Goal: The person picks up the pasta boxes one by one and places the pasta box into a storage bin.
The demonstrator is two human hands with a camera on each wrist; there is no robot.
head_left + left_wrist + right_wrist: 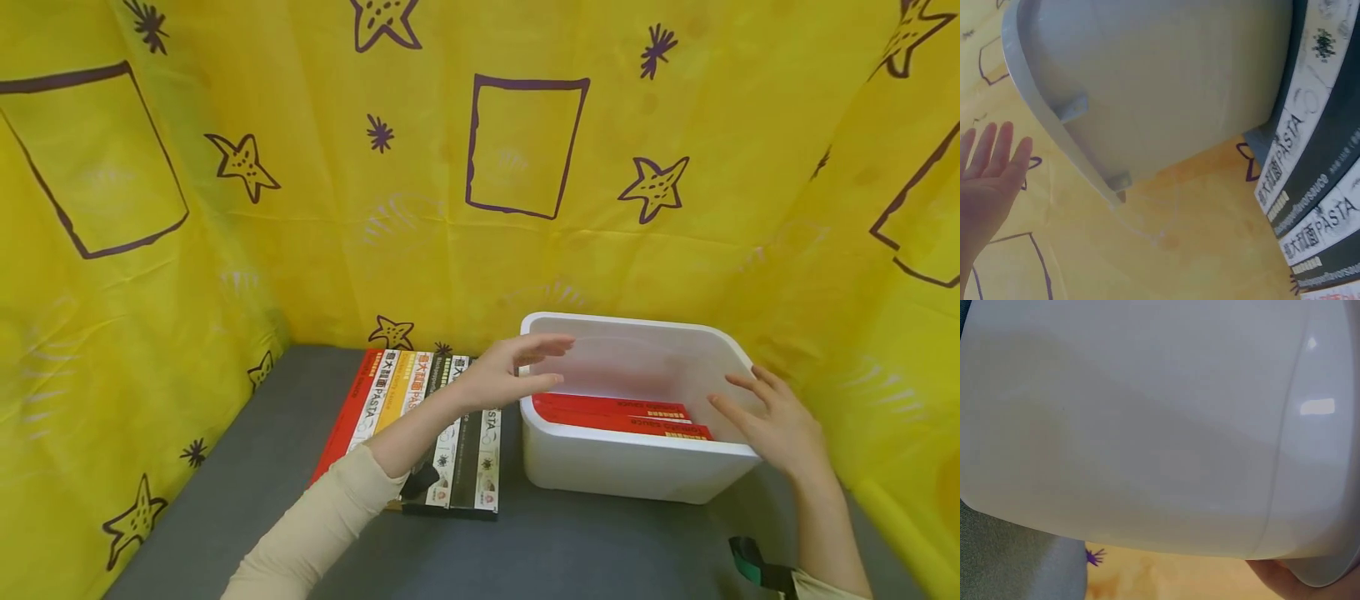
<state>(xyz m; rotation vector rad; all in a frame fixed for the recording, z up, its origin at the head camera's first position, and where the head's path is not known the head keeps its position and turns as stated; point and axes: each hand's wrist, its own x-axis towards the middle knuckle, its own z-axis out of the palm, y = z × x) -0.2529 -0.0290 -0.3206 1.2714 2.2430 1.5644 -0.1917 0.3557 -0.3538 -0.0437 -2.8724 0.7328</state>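
Our left hand (504,375) hovers with fingers straight and together at the white bin's (630,475) left rim; our right hand (776,425), fingers loosely spread, touches its right rim. Inside lie red boxes (615,414). Beside it on the grey tabletop (570,550), boxes (420,417) read "PASTA".

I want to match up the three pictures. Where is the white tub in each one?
Head view: the white tub sits right of centre on the grey mat, between the left hand and the right hand.
Left wrist view: the tub's outer wall fills the top.
Right wrist view: it fills nearly the whole picture.
Shared landmark: the yellow cloth with purple stars.
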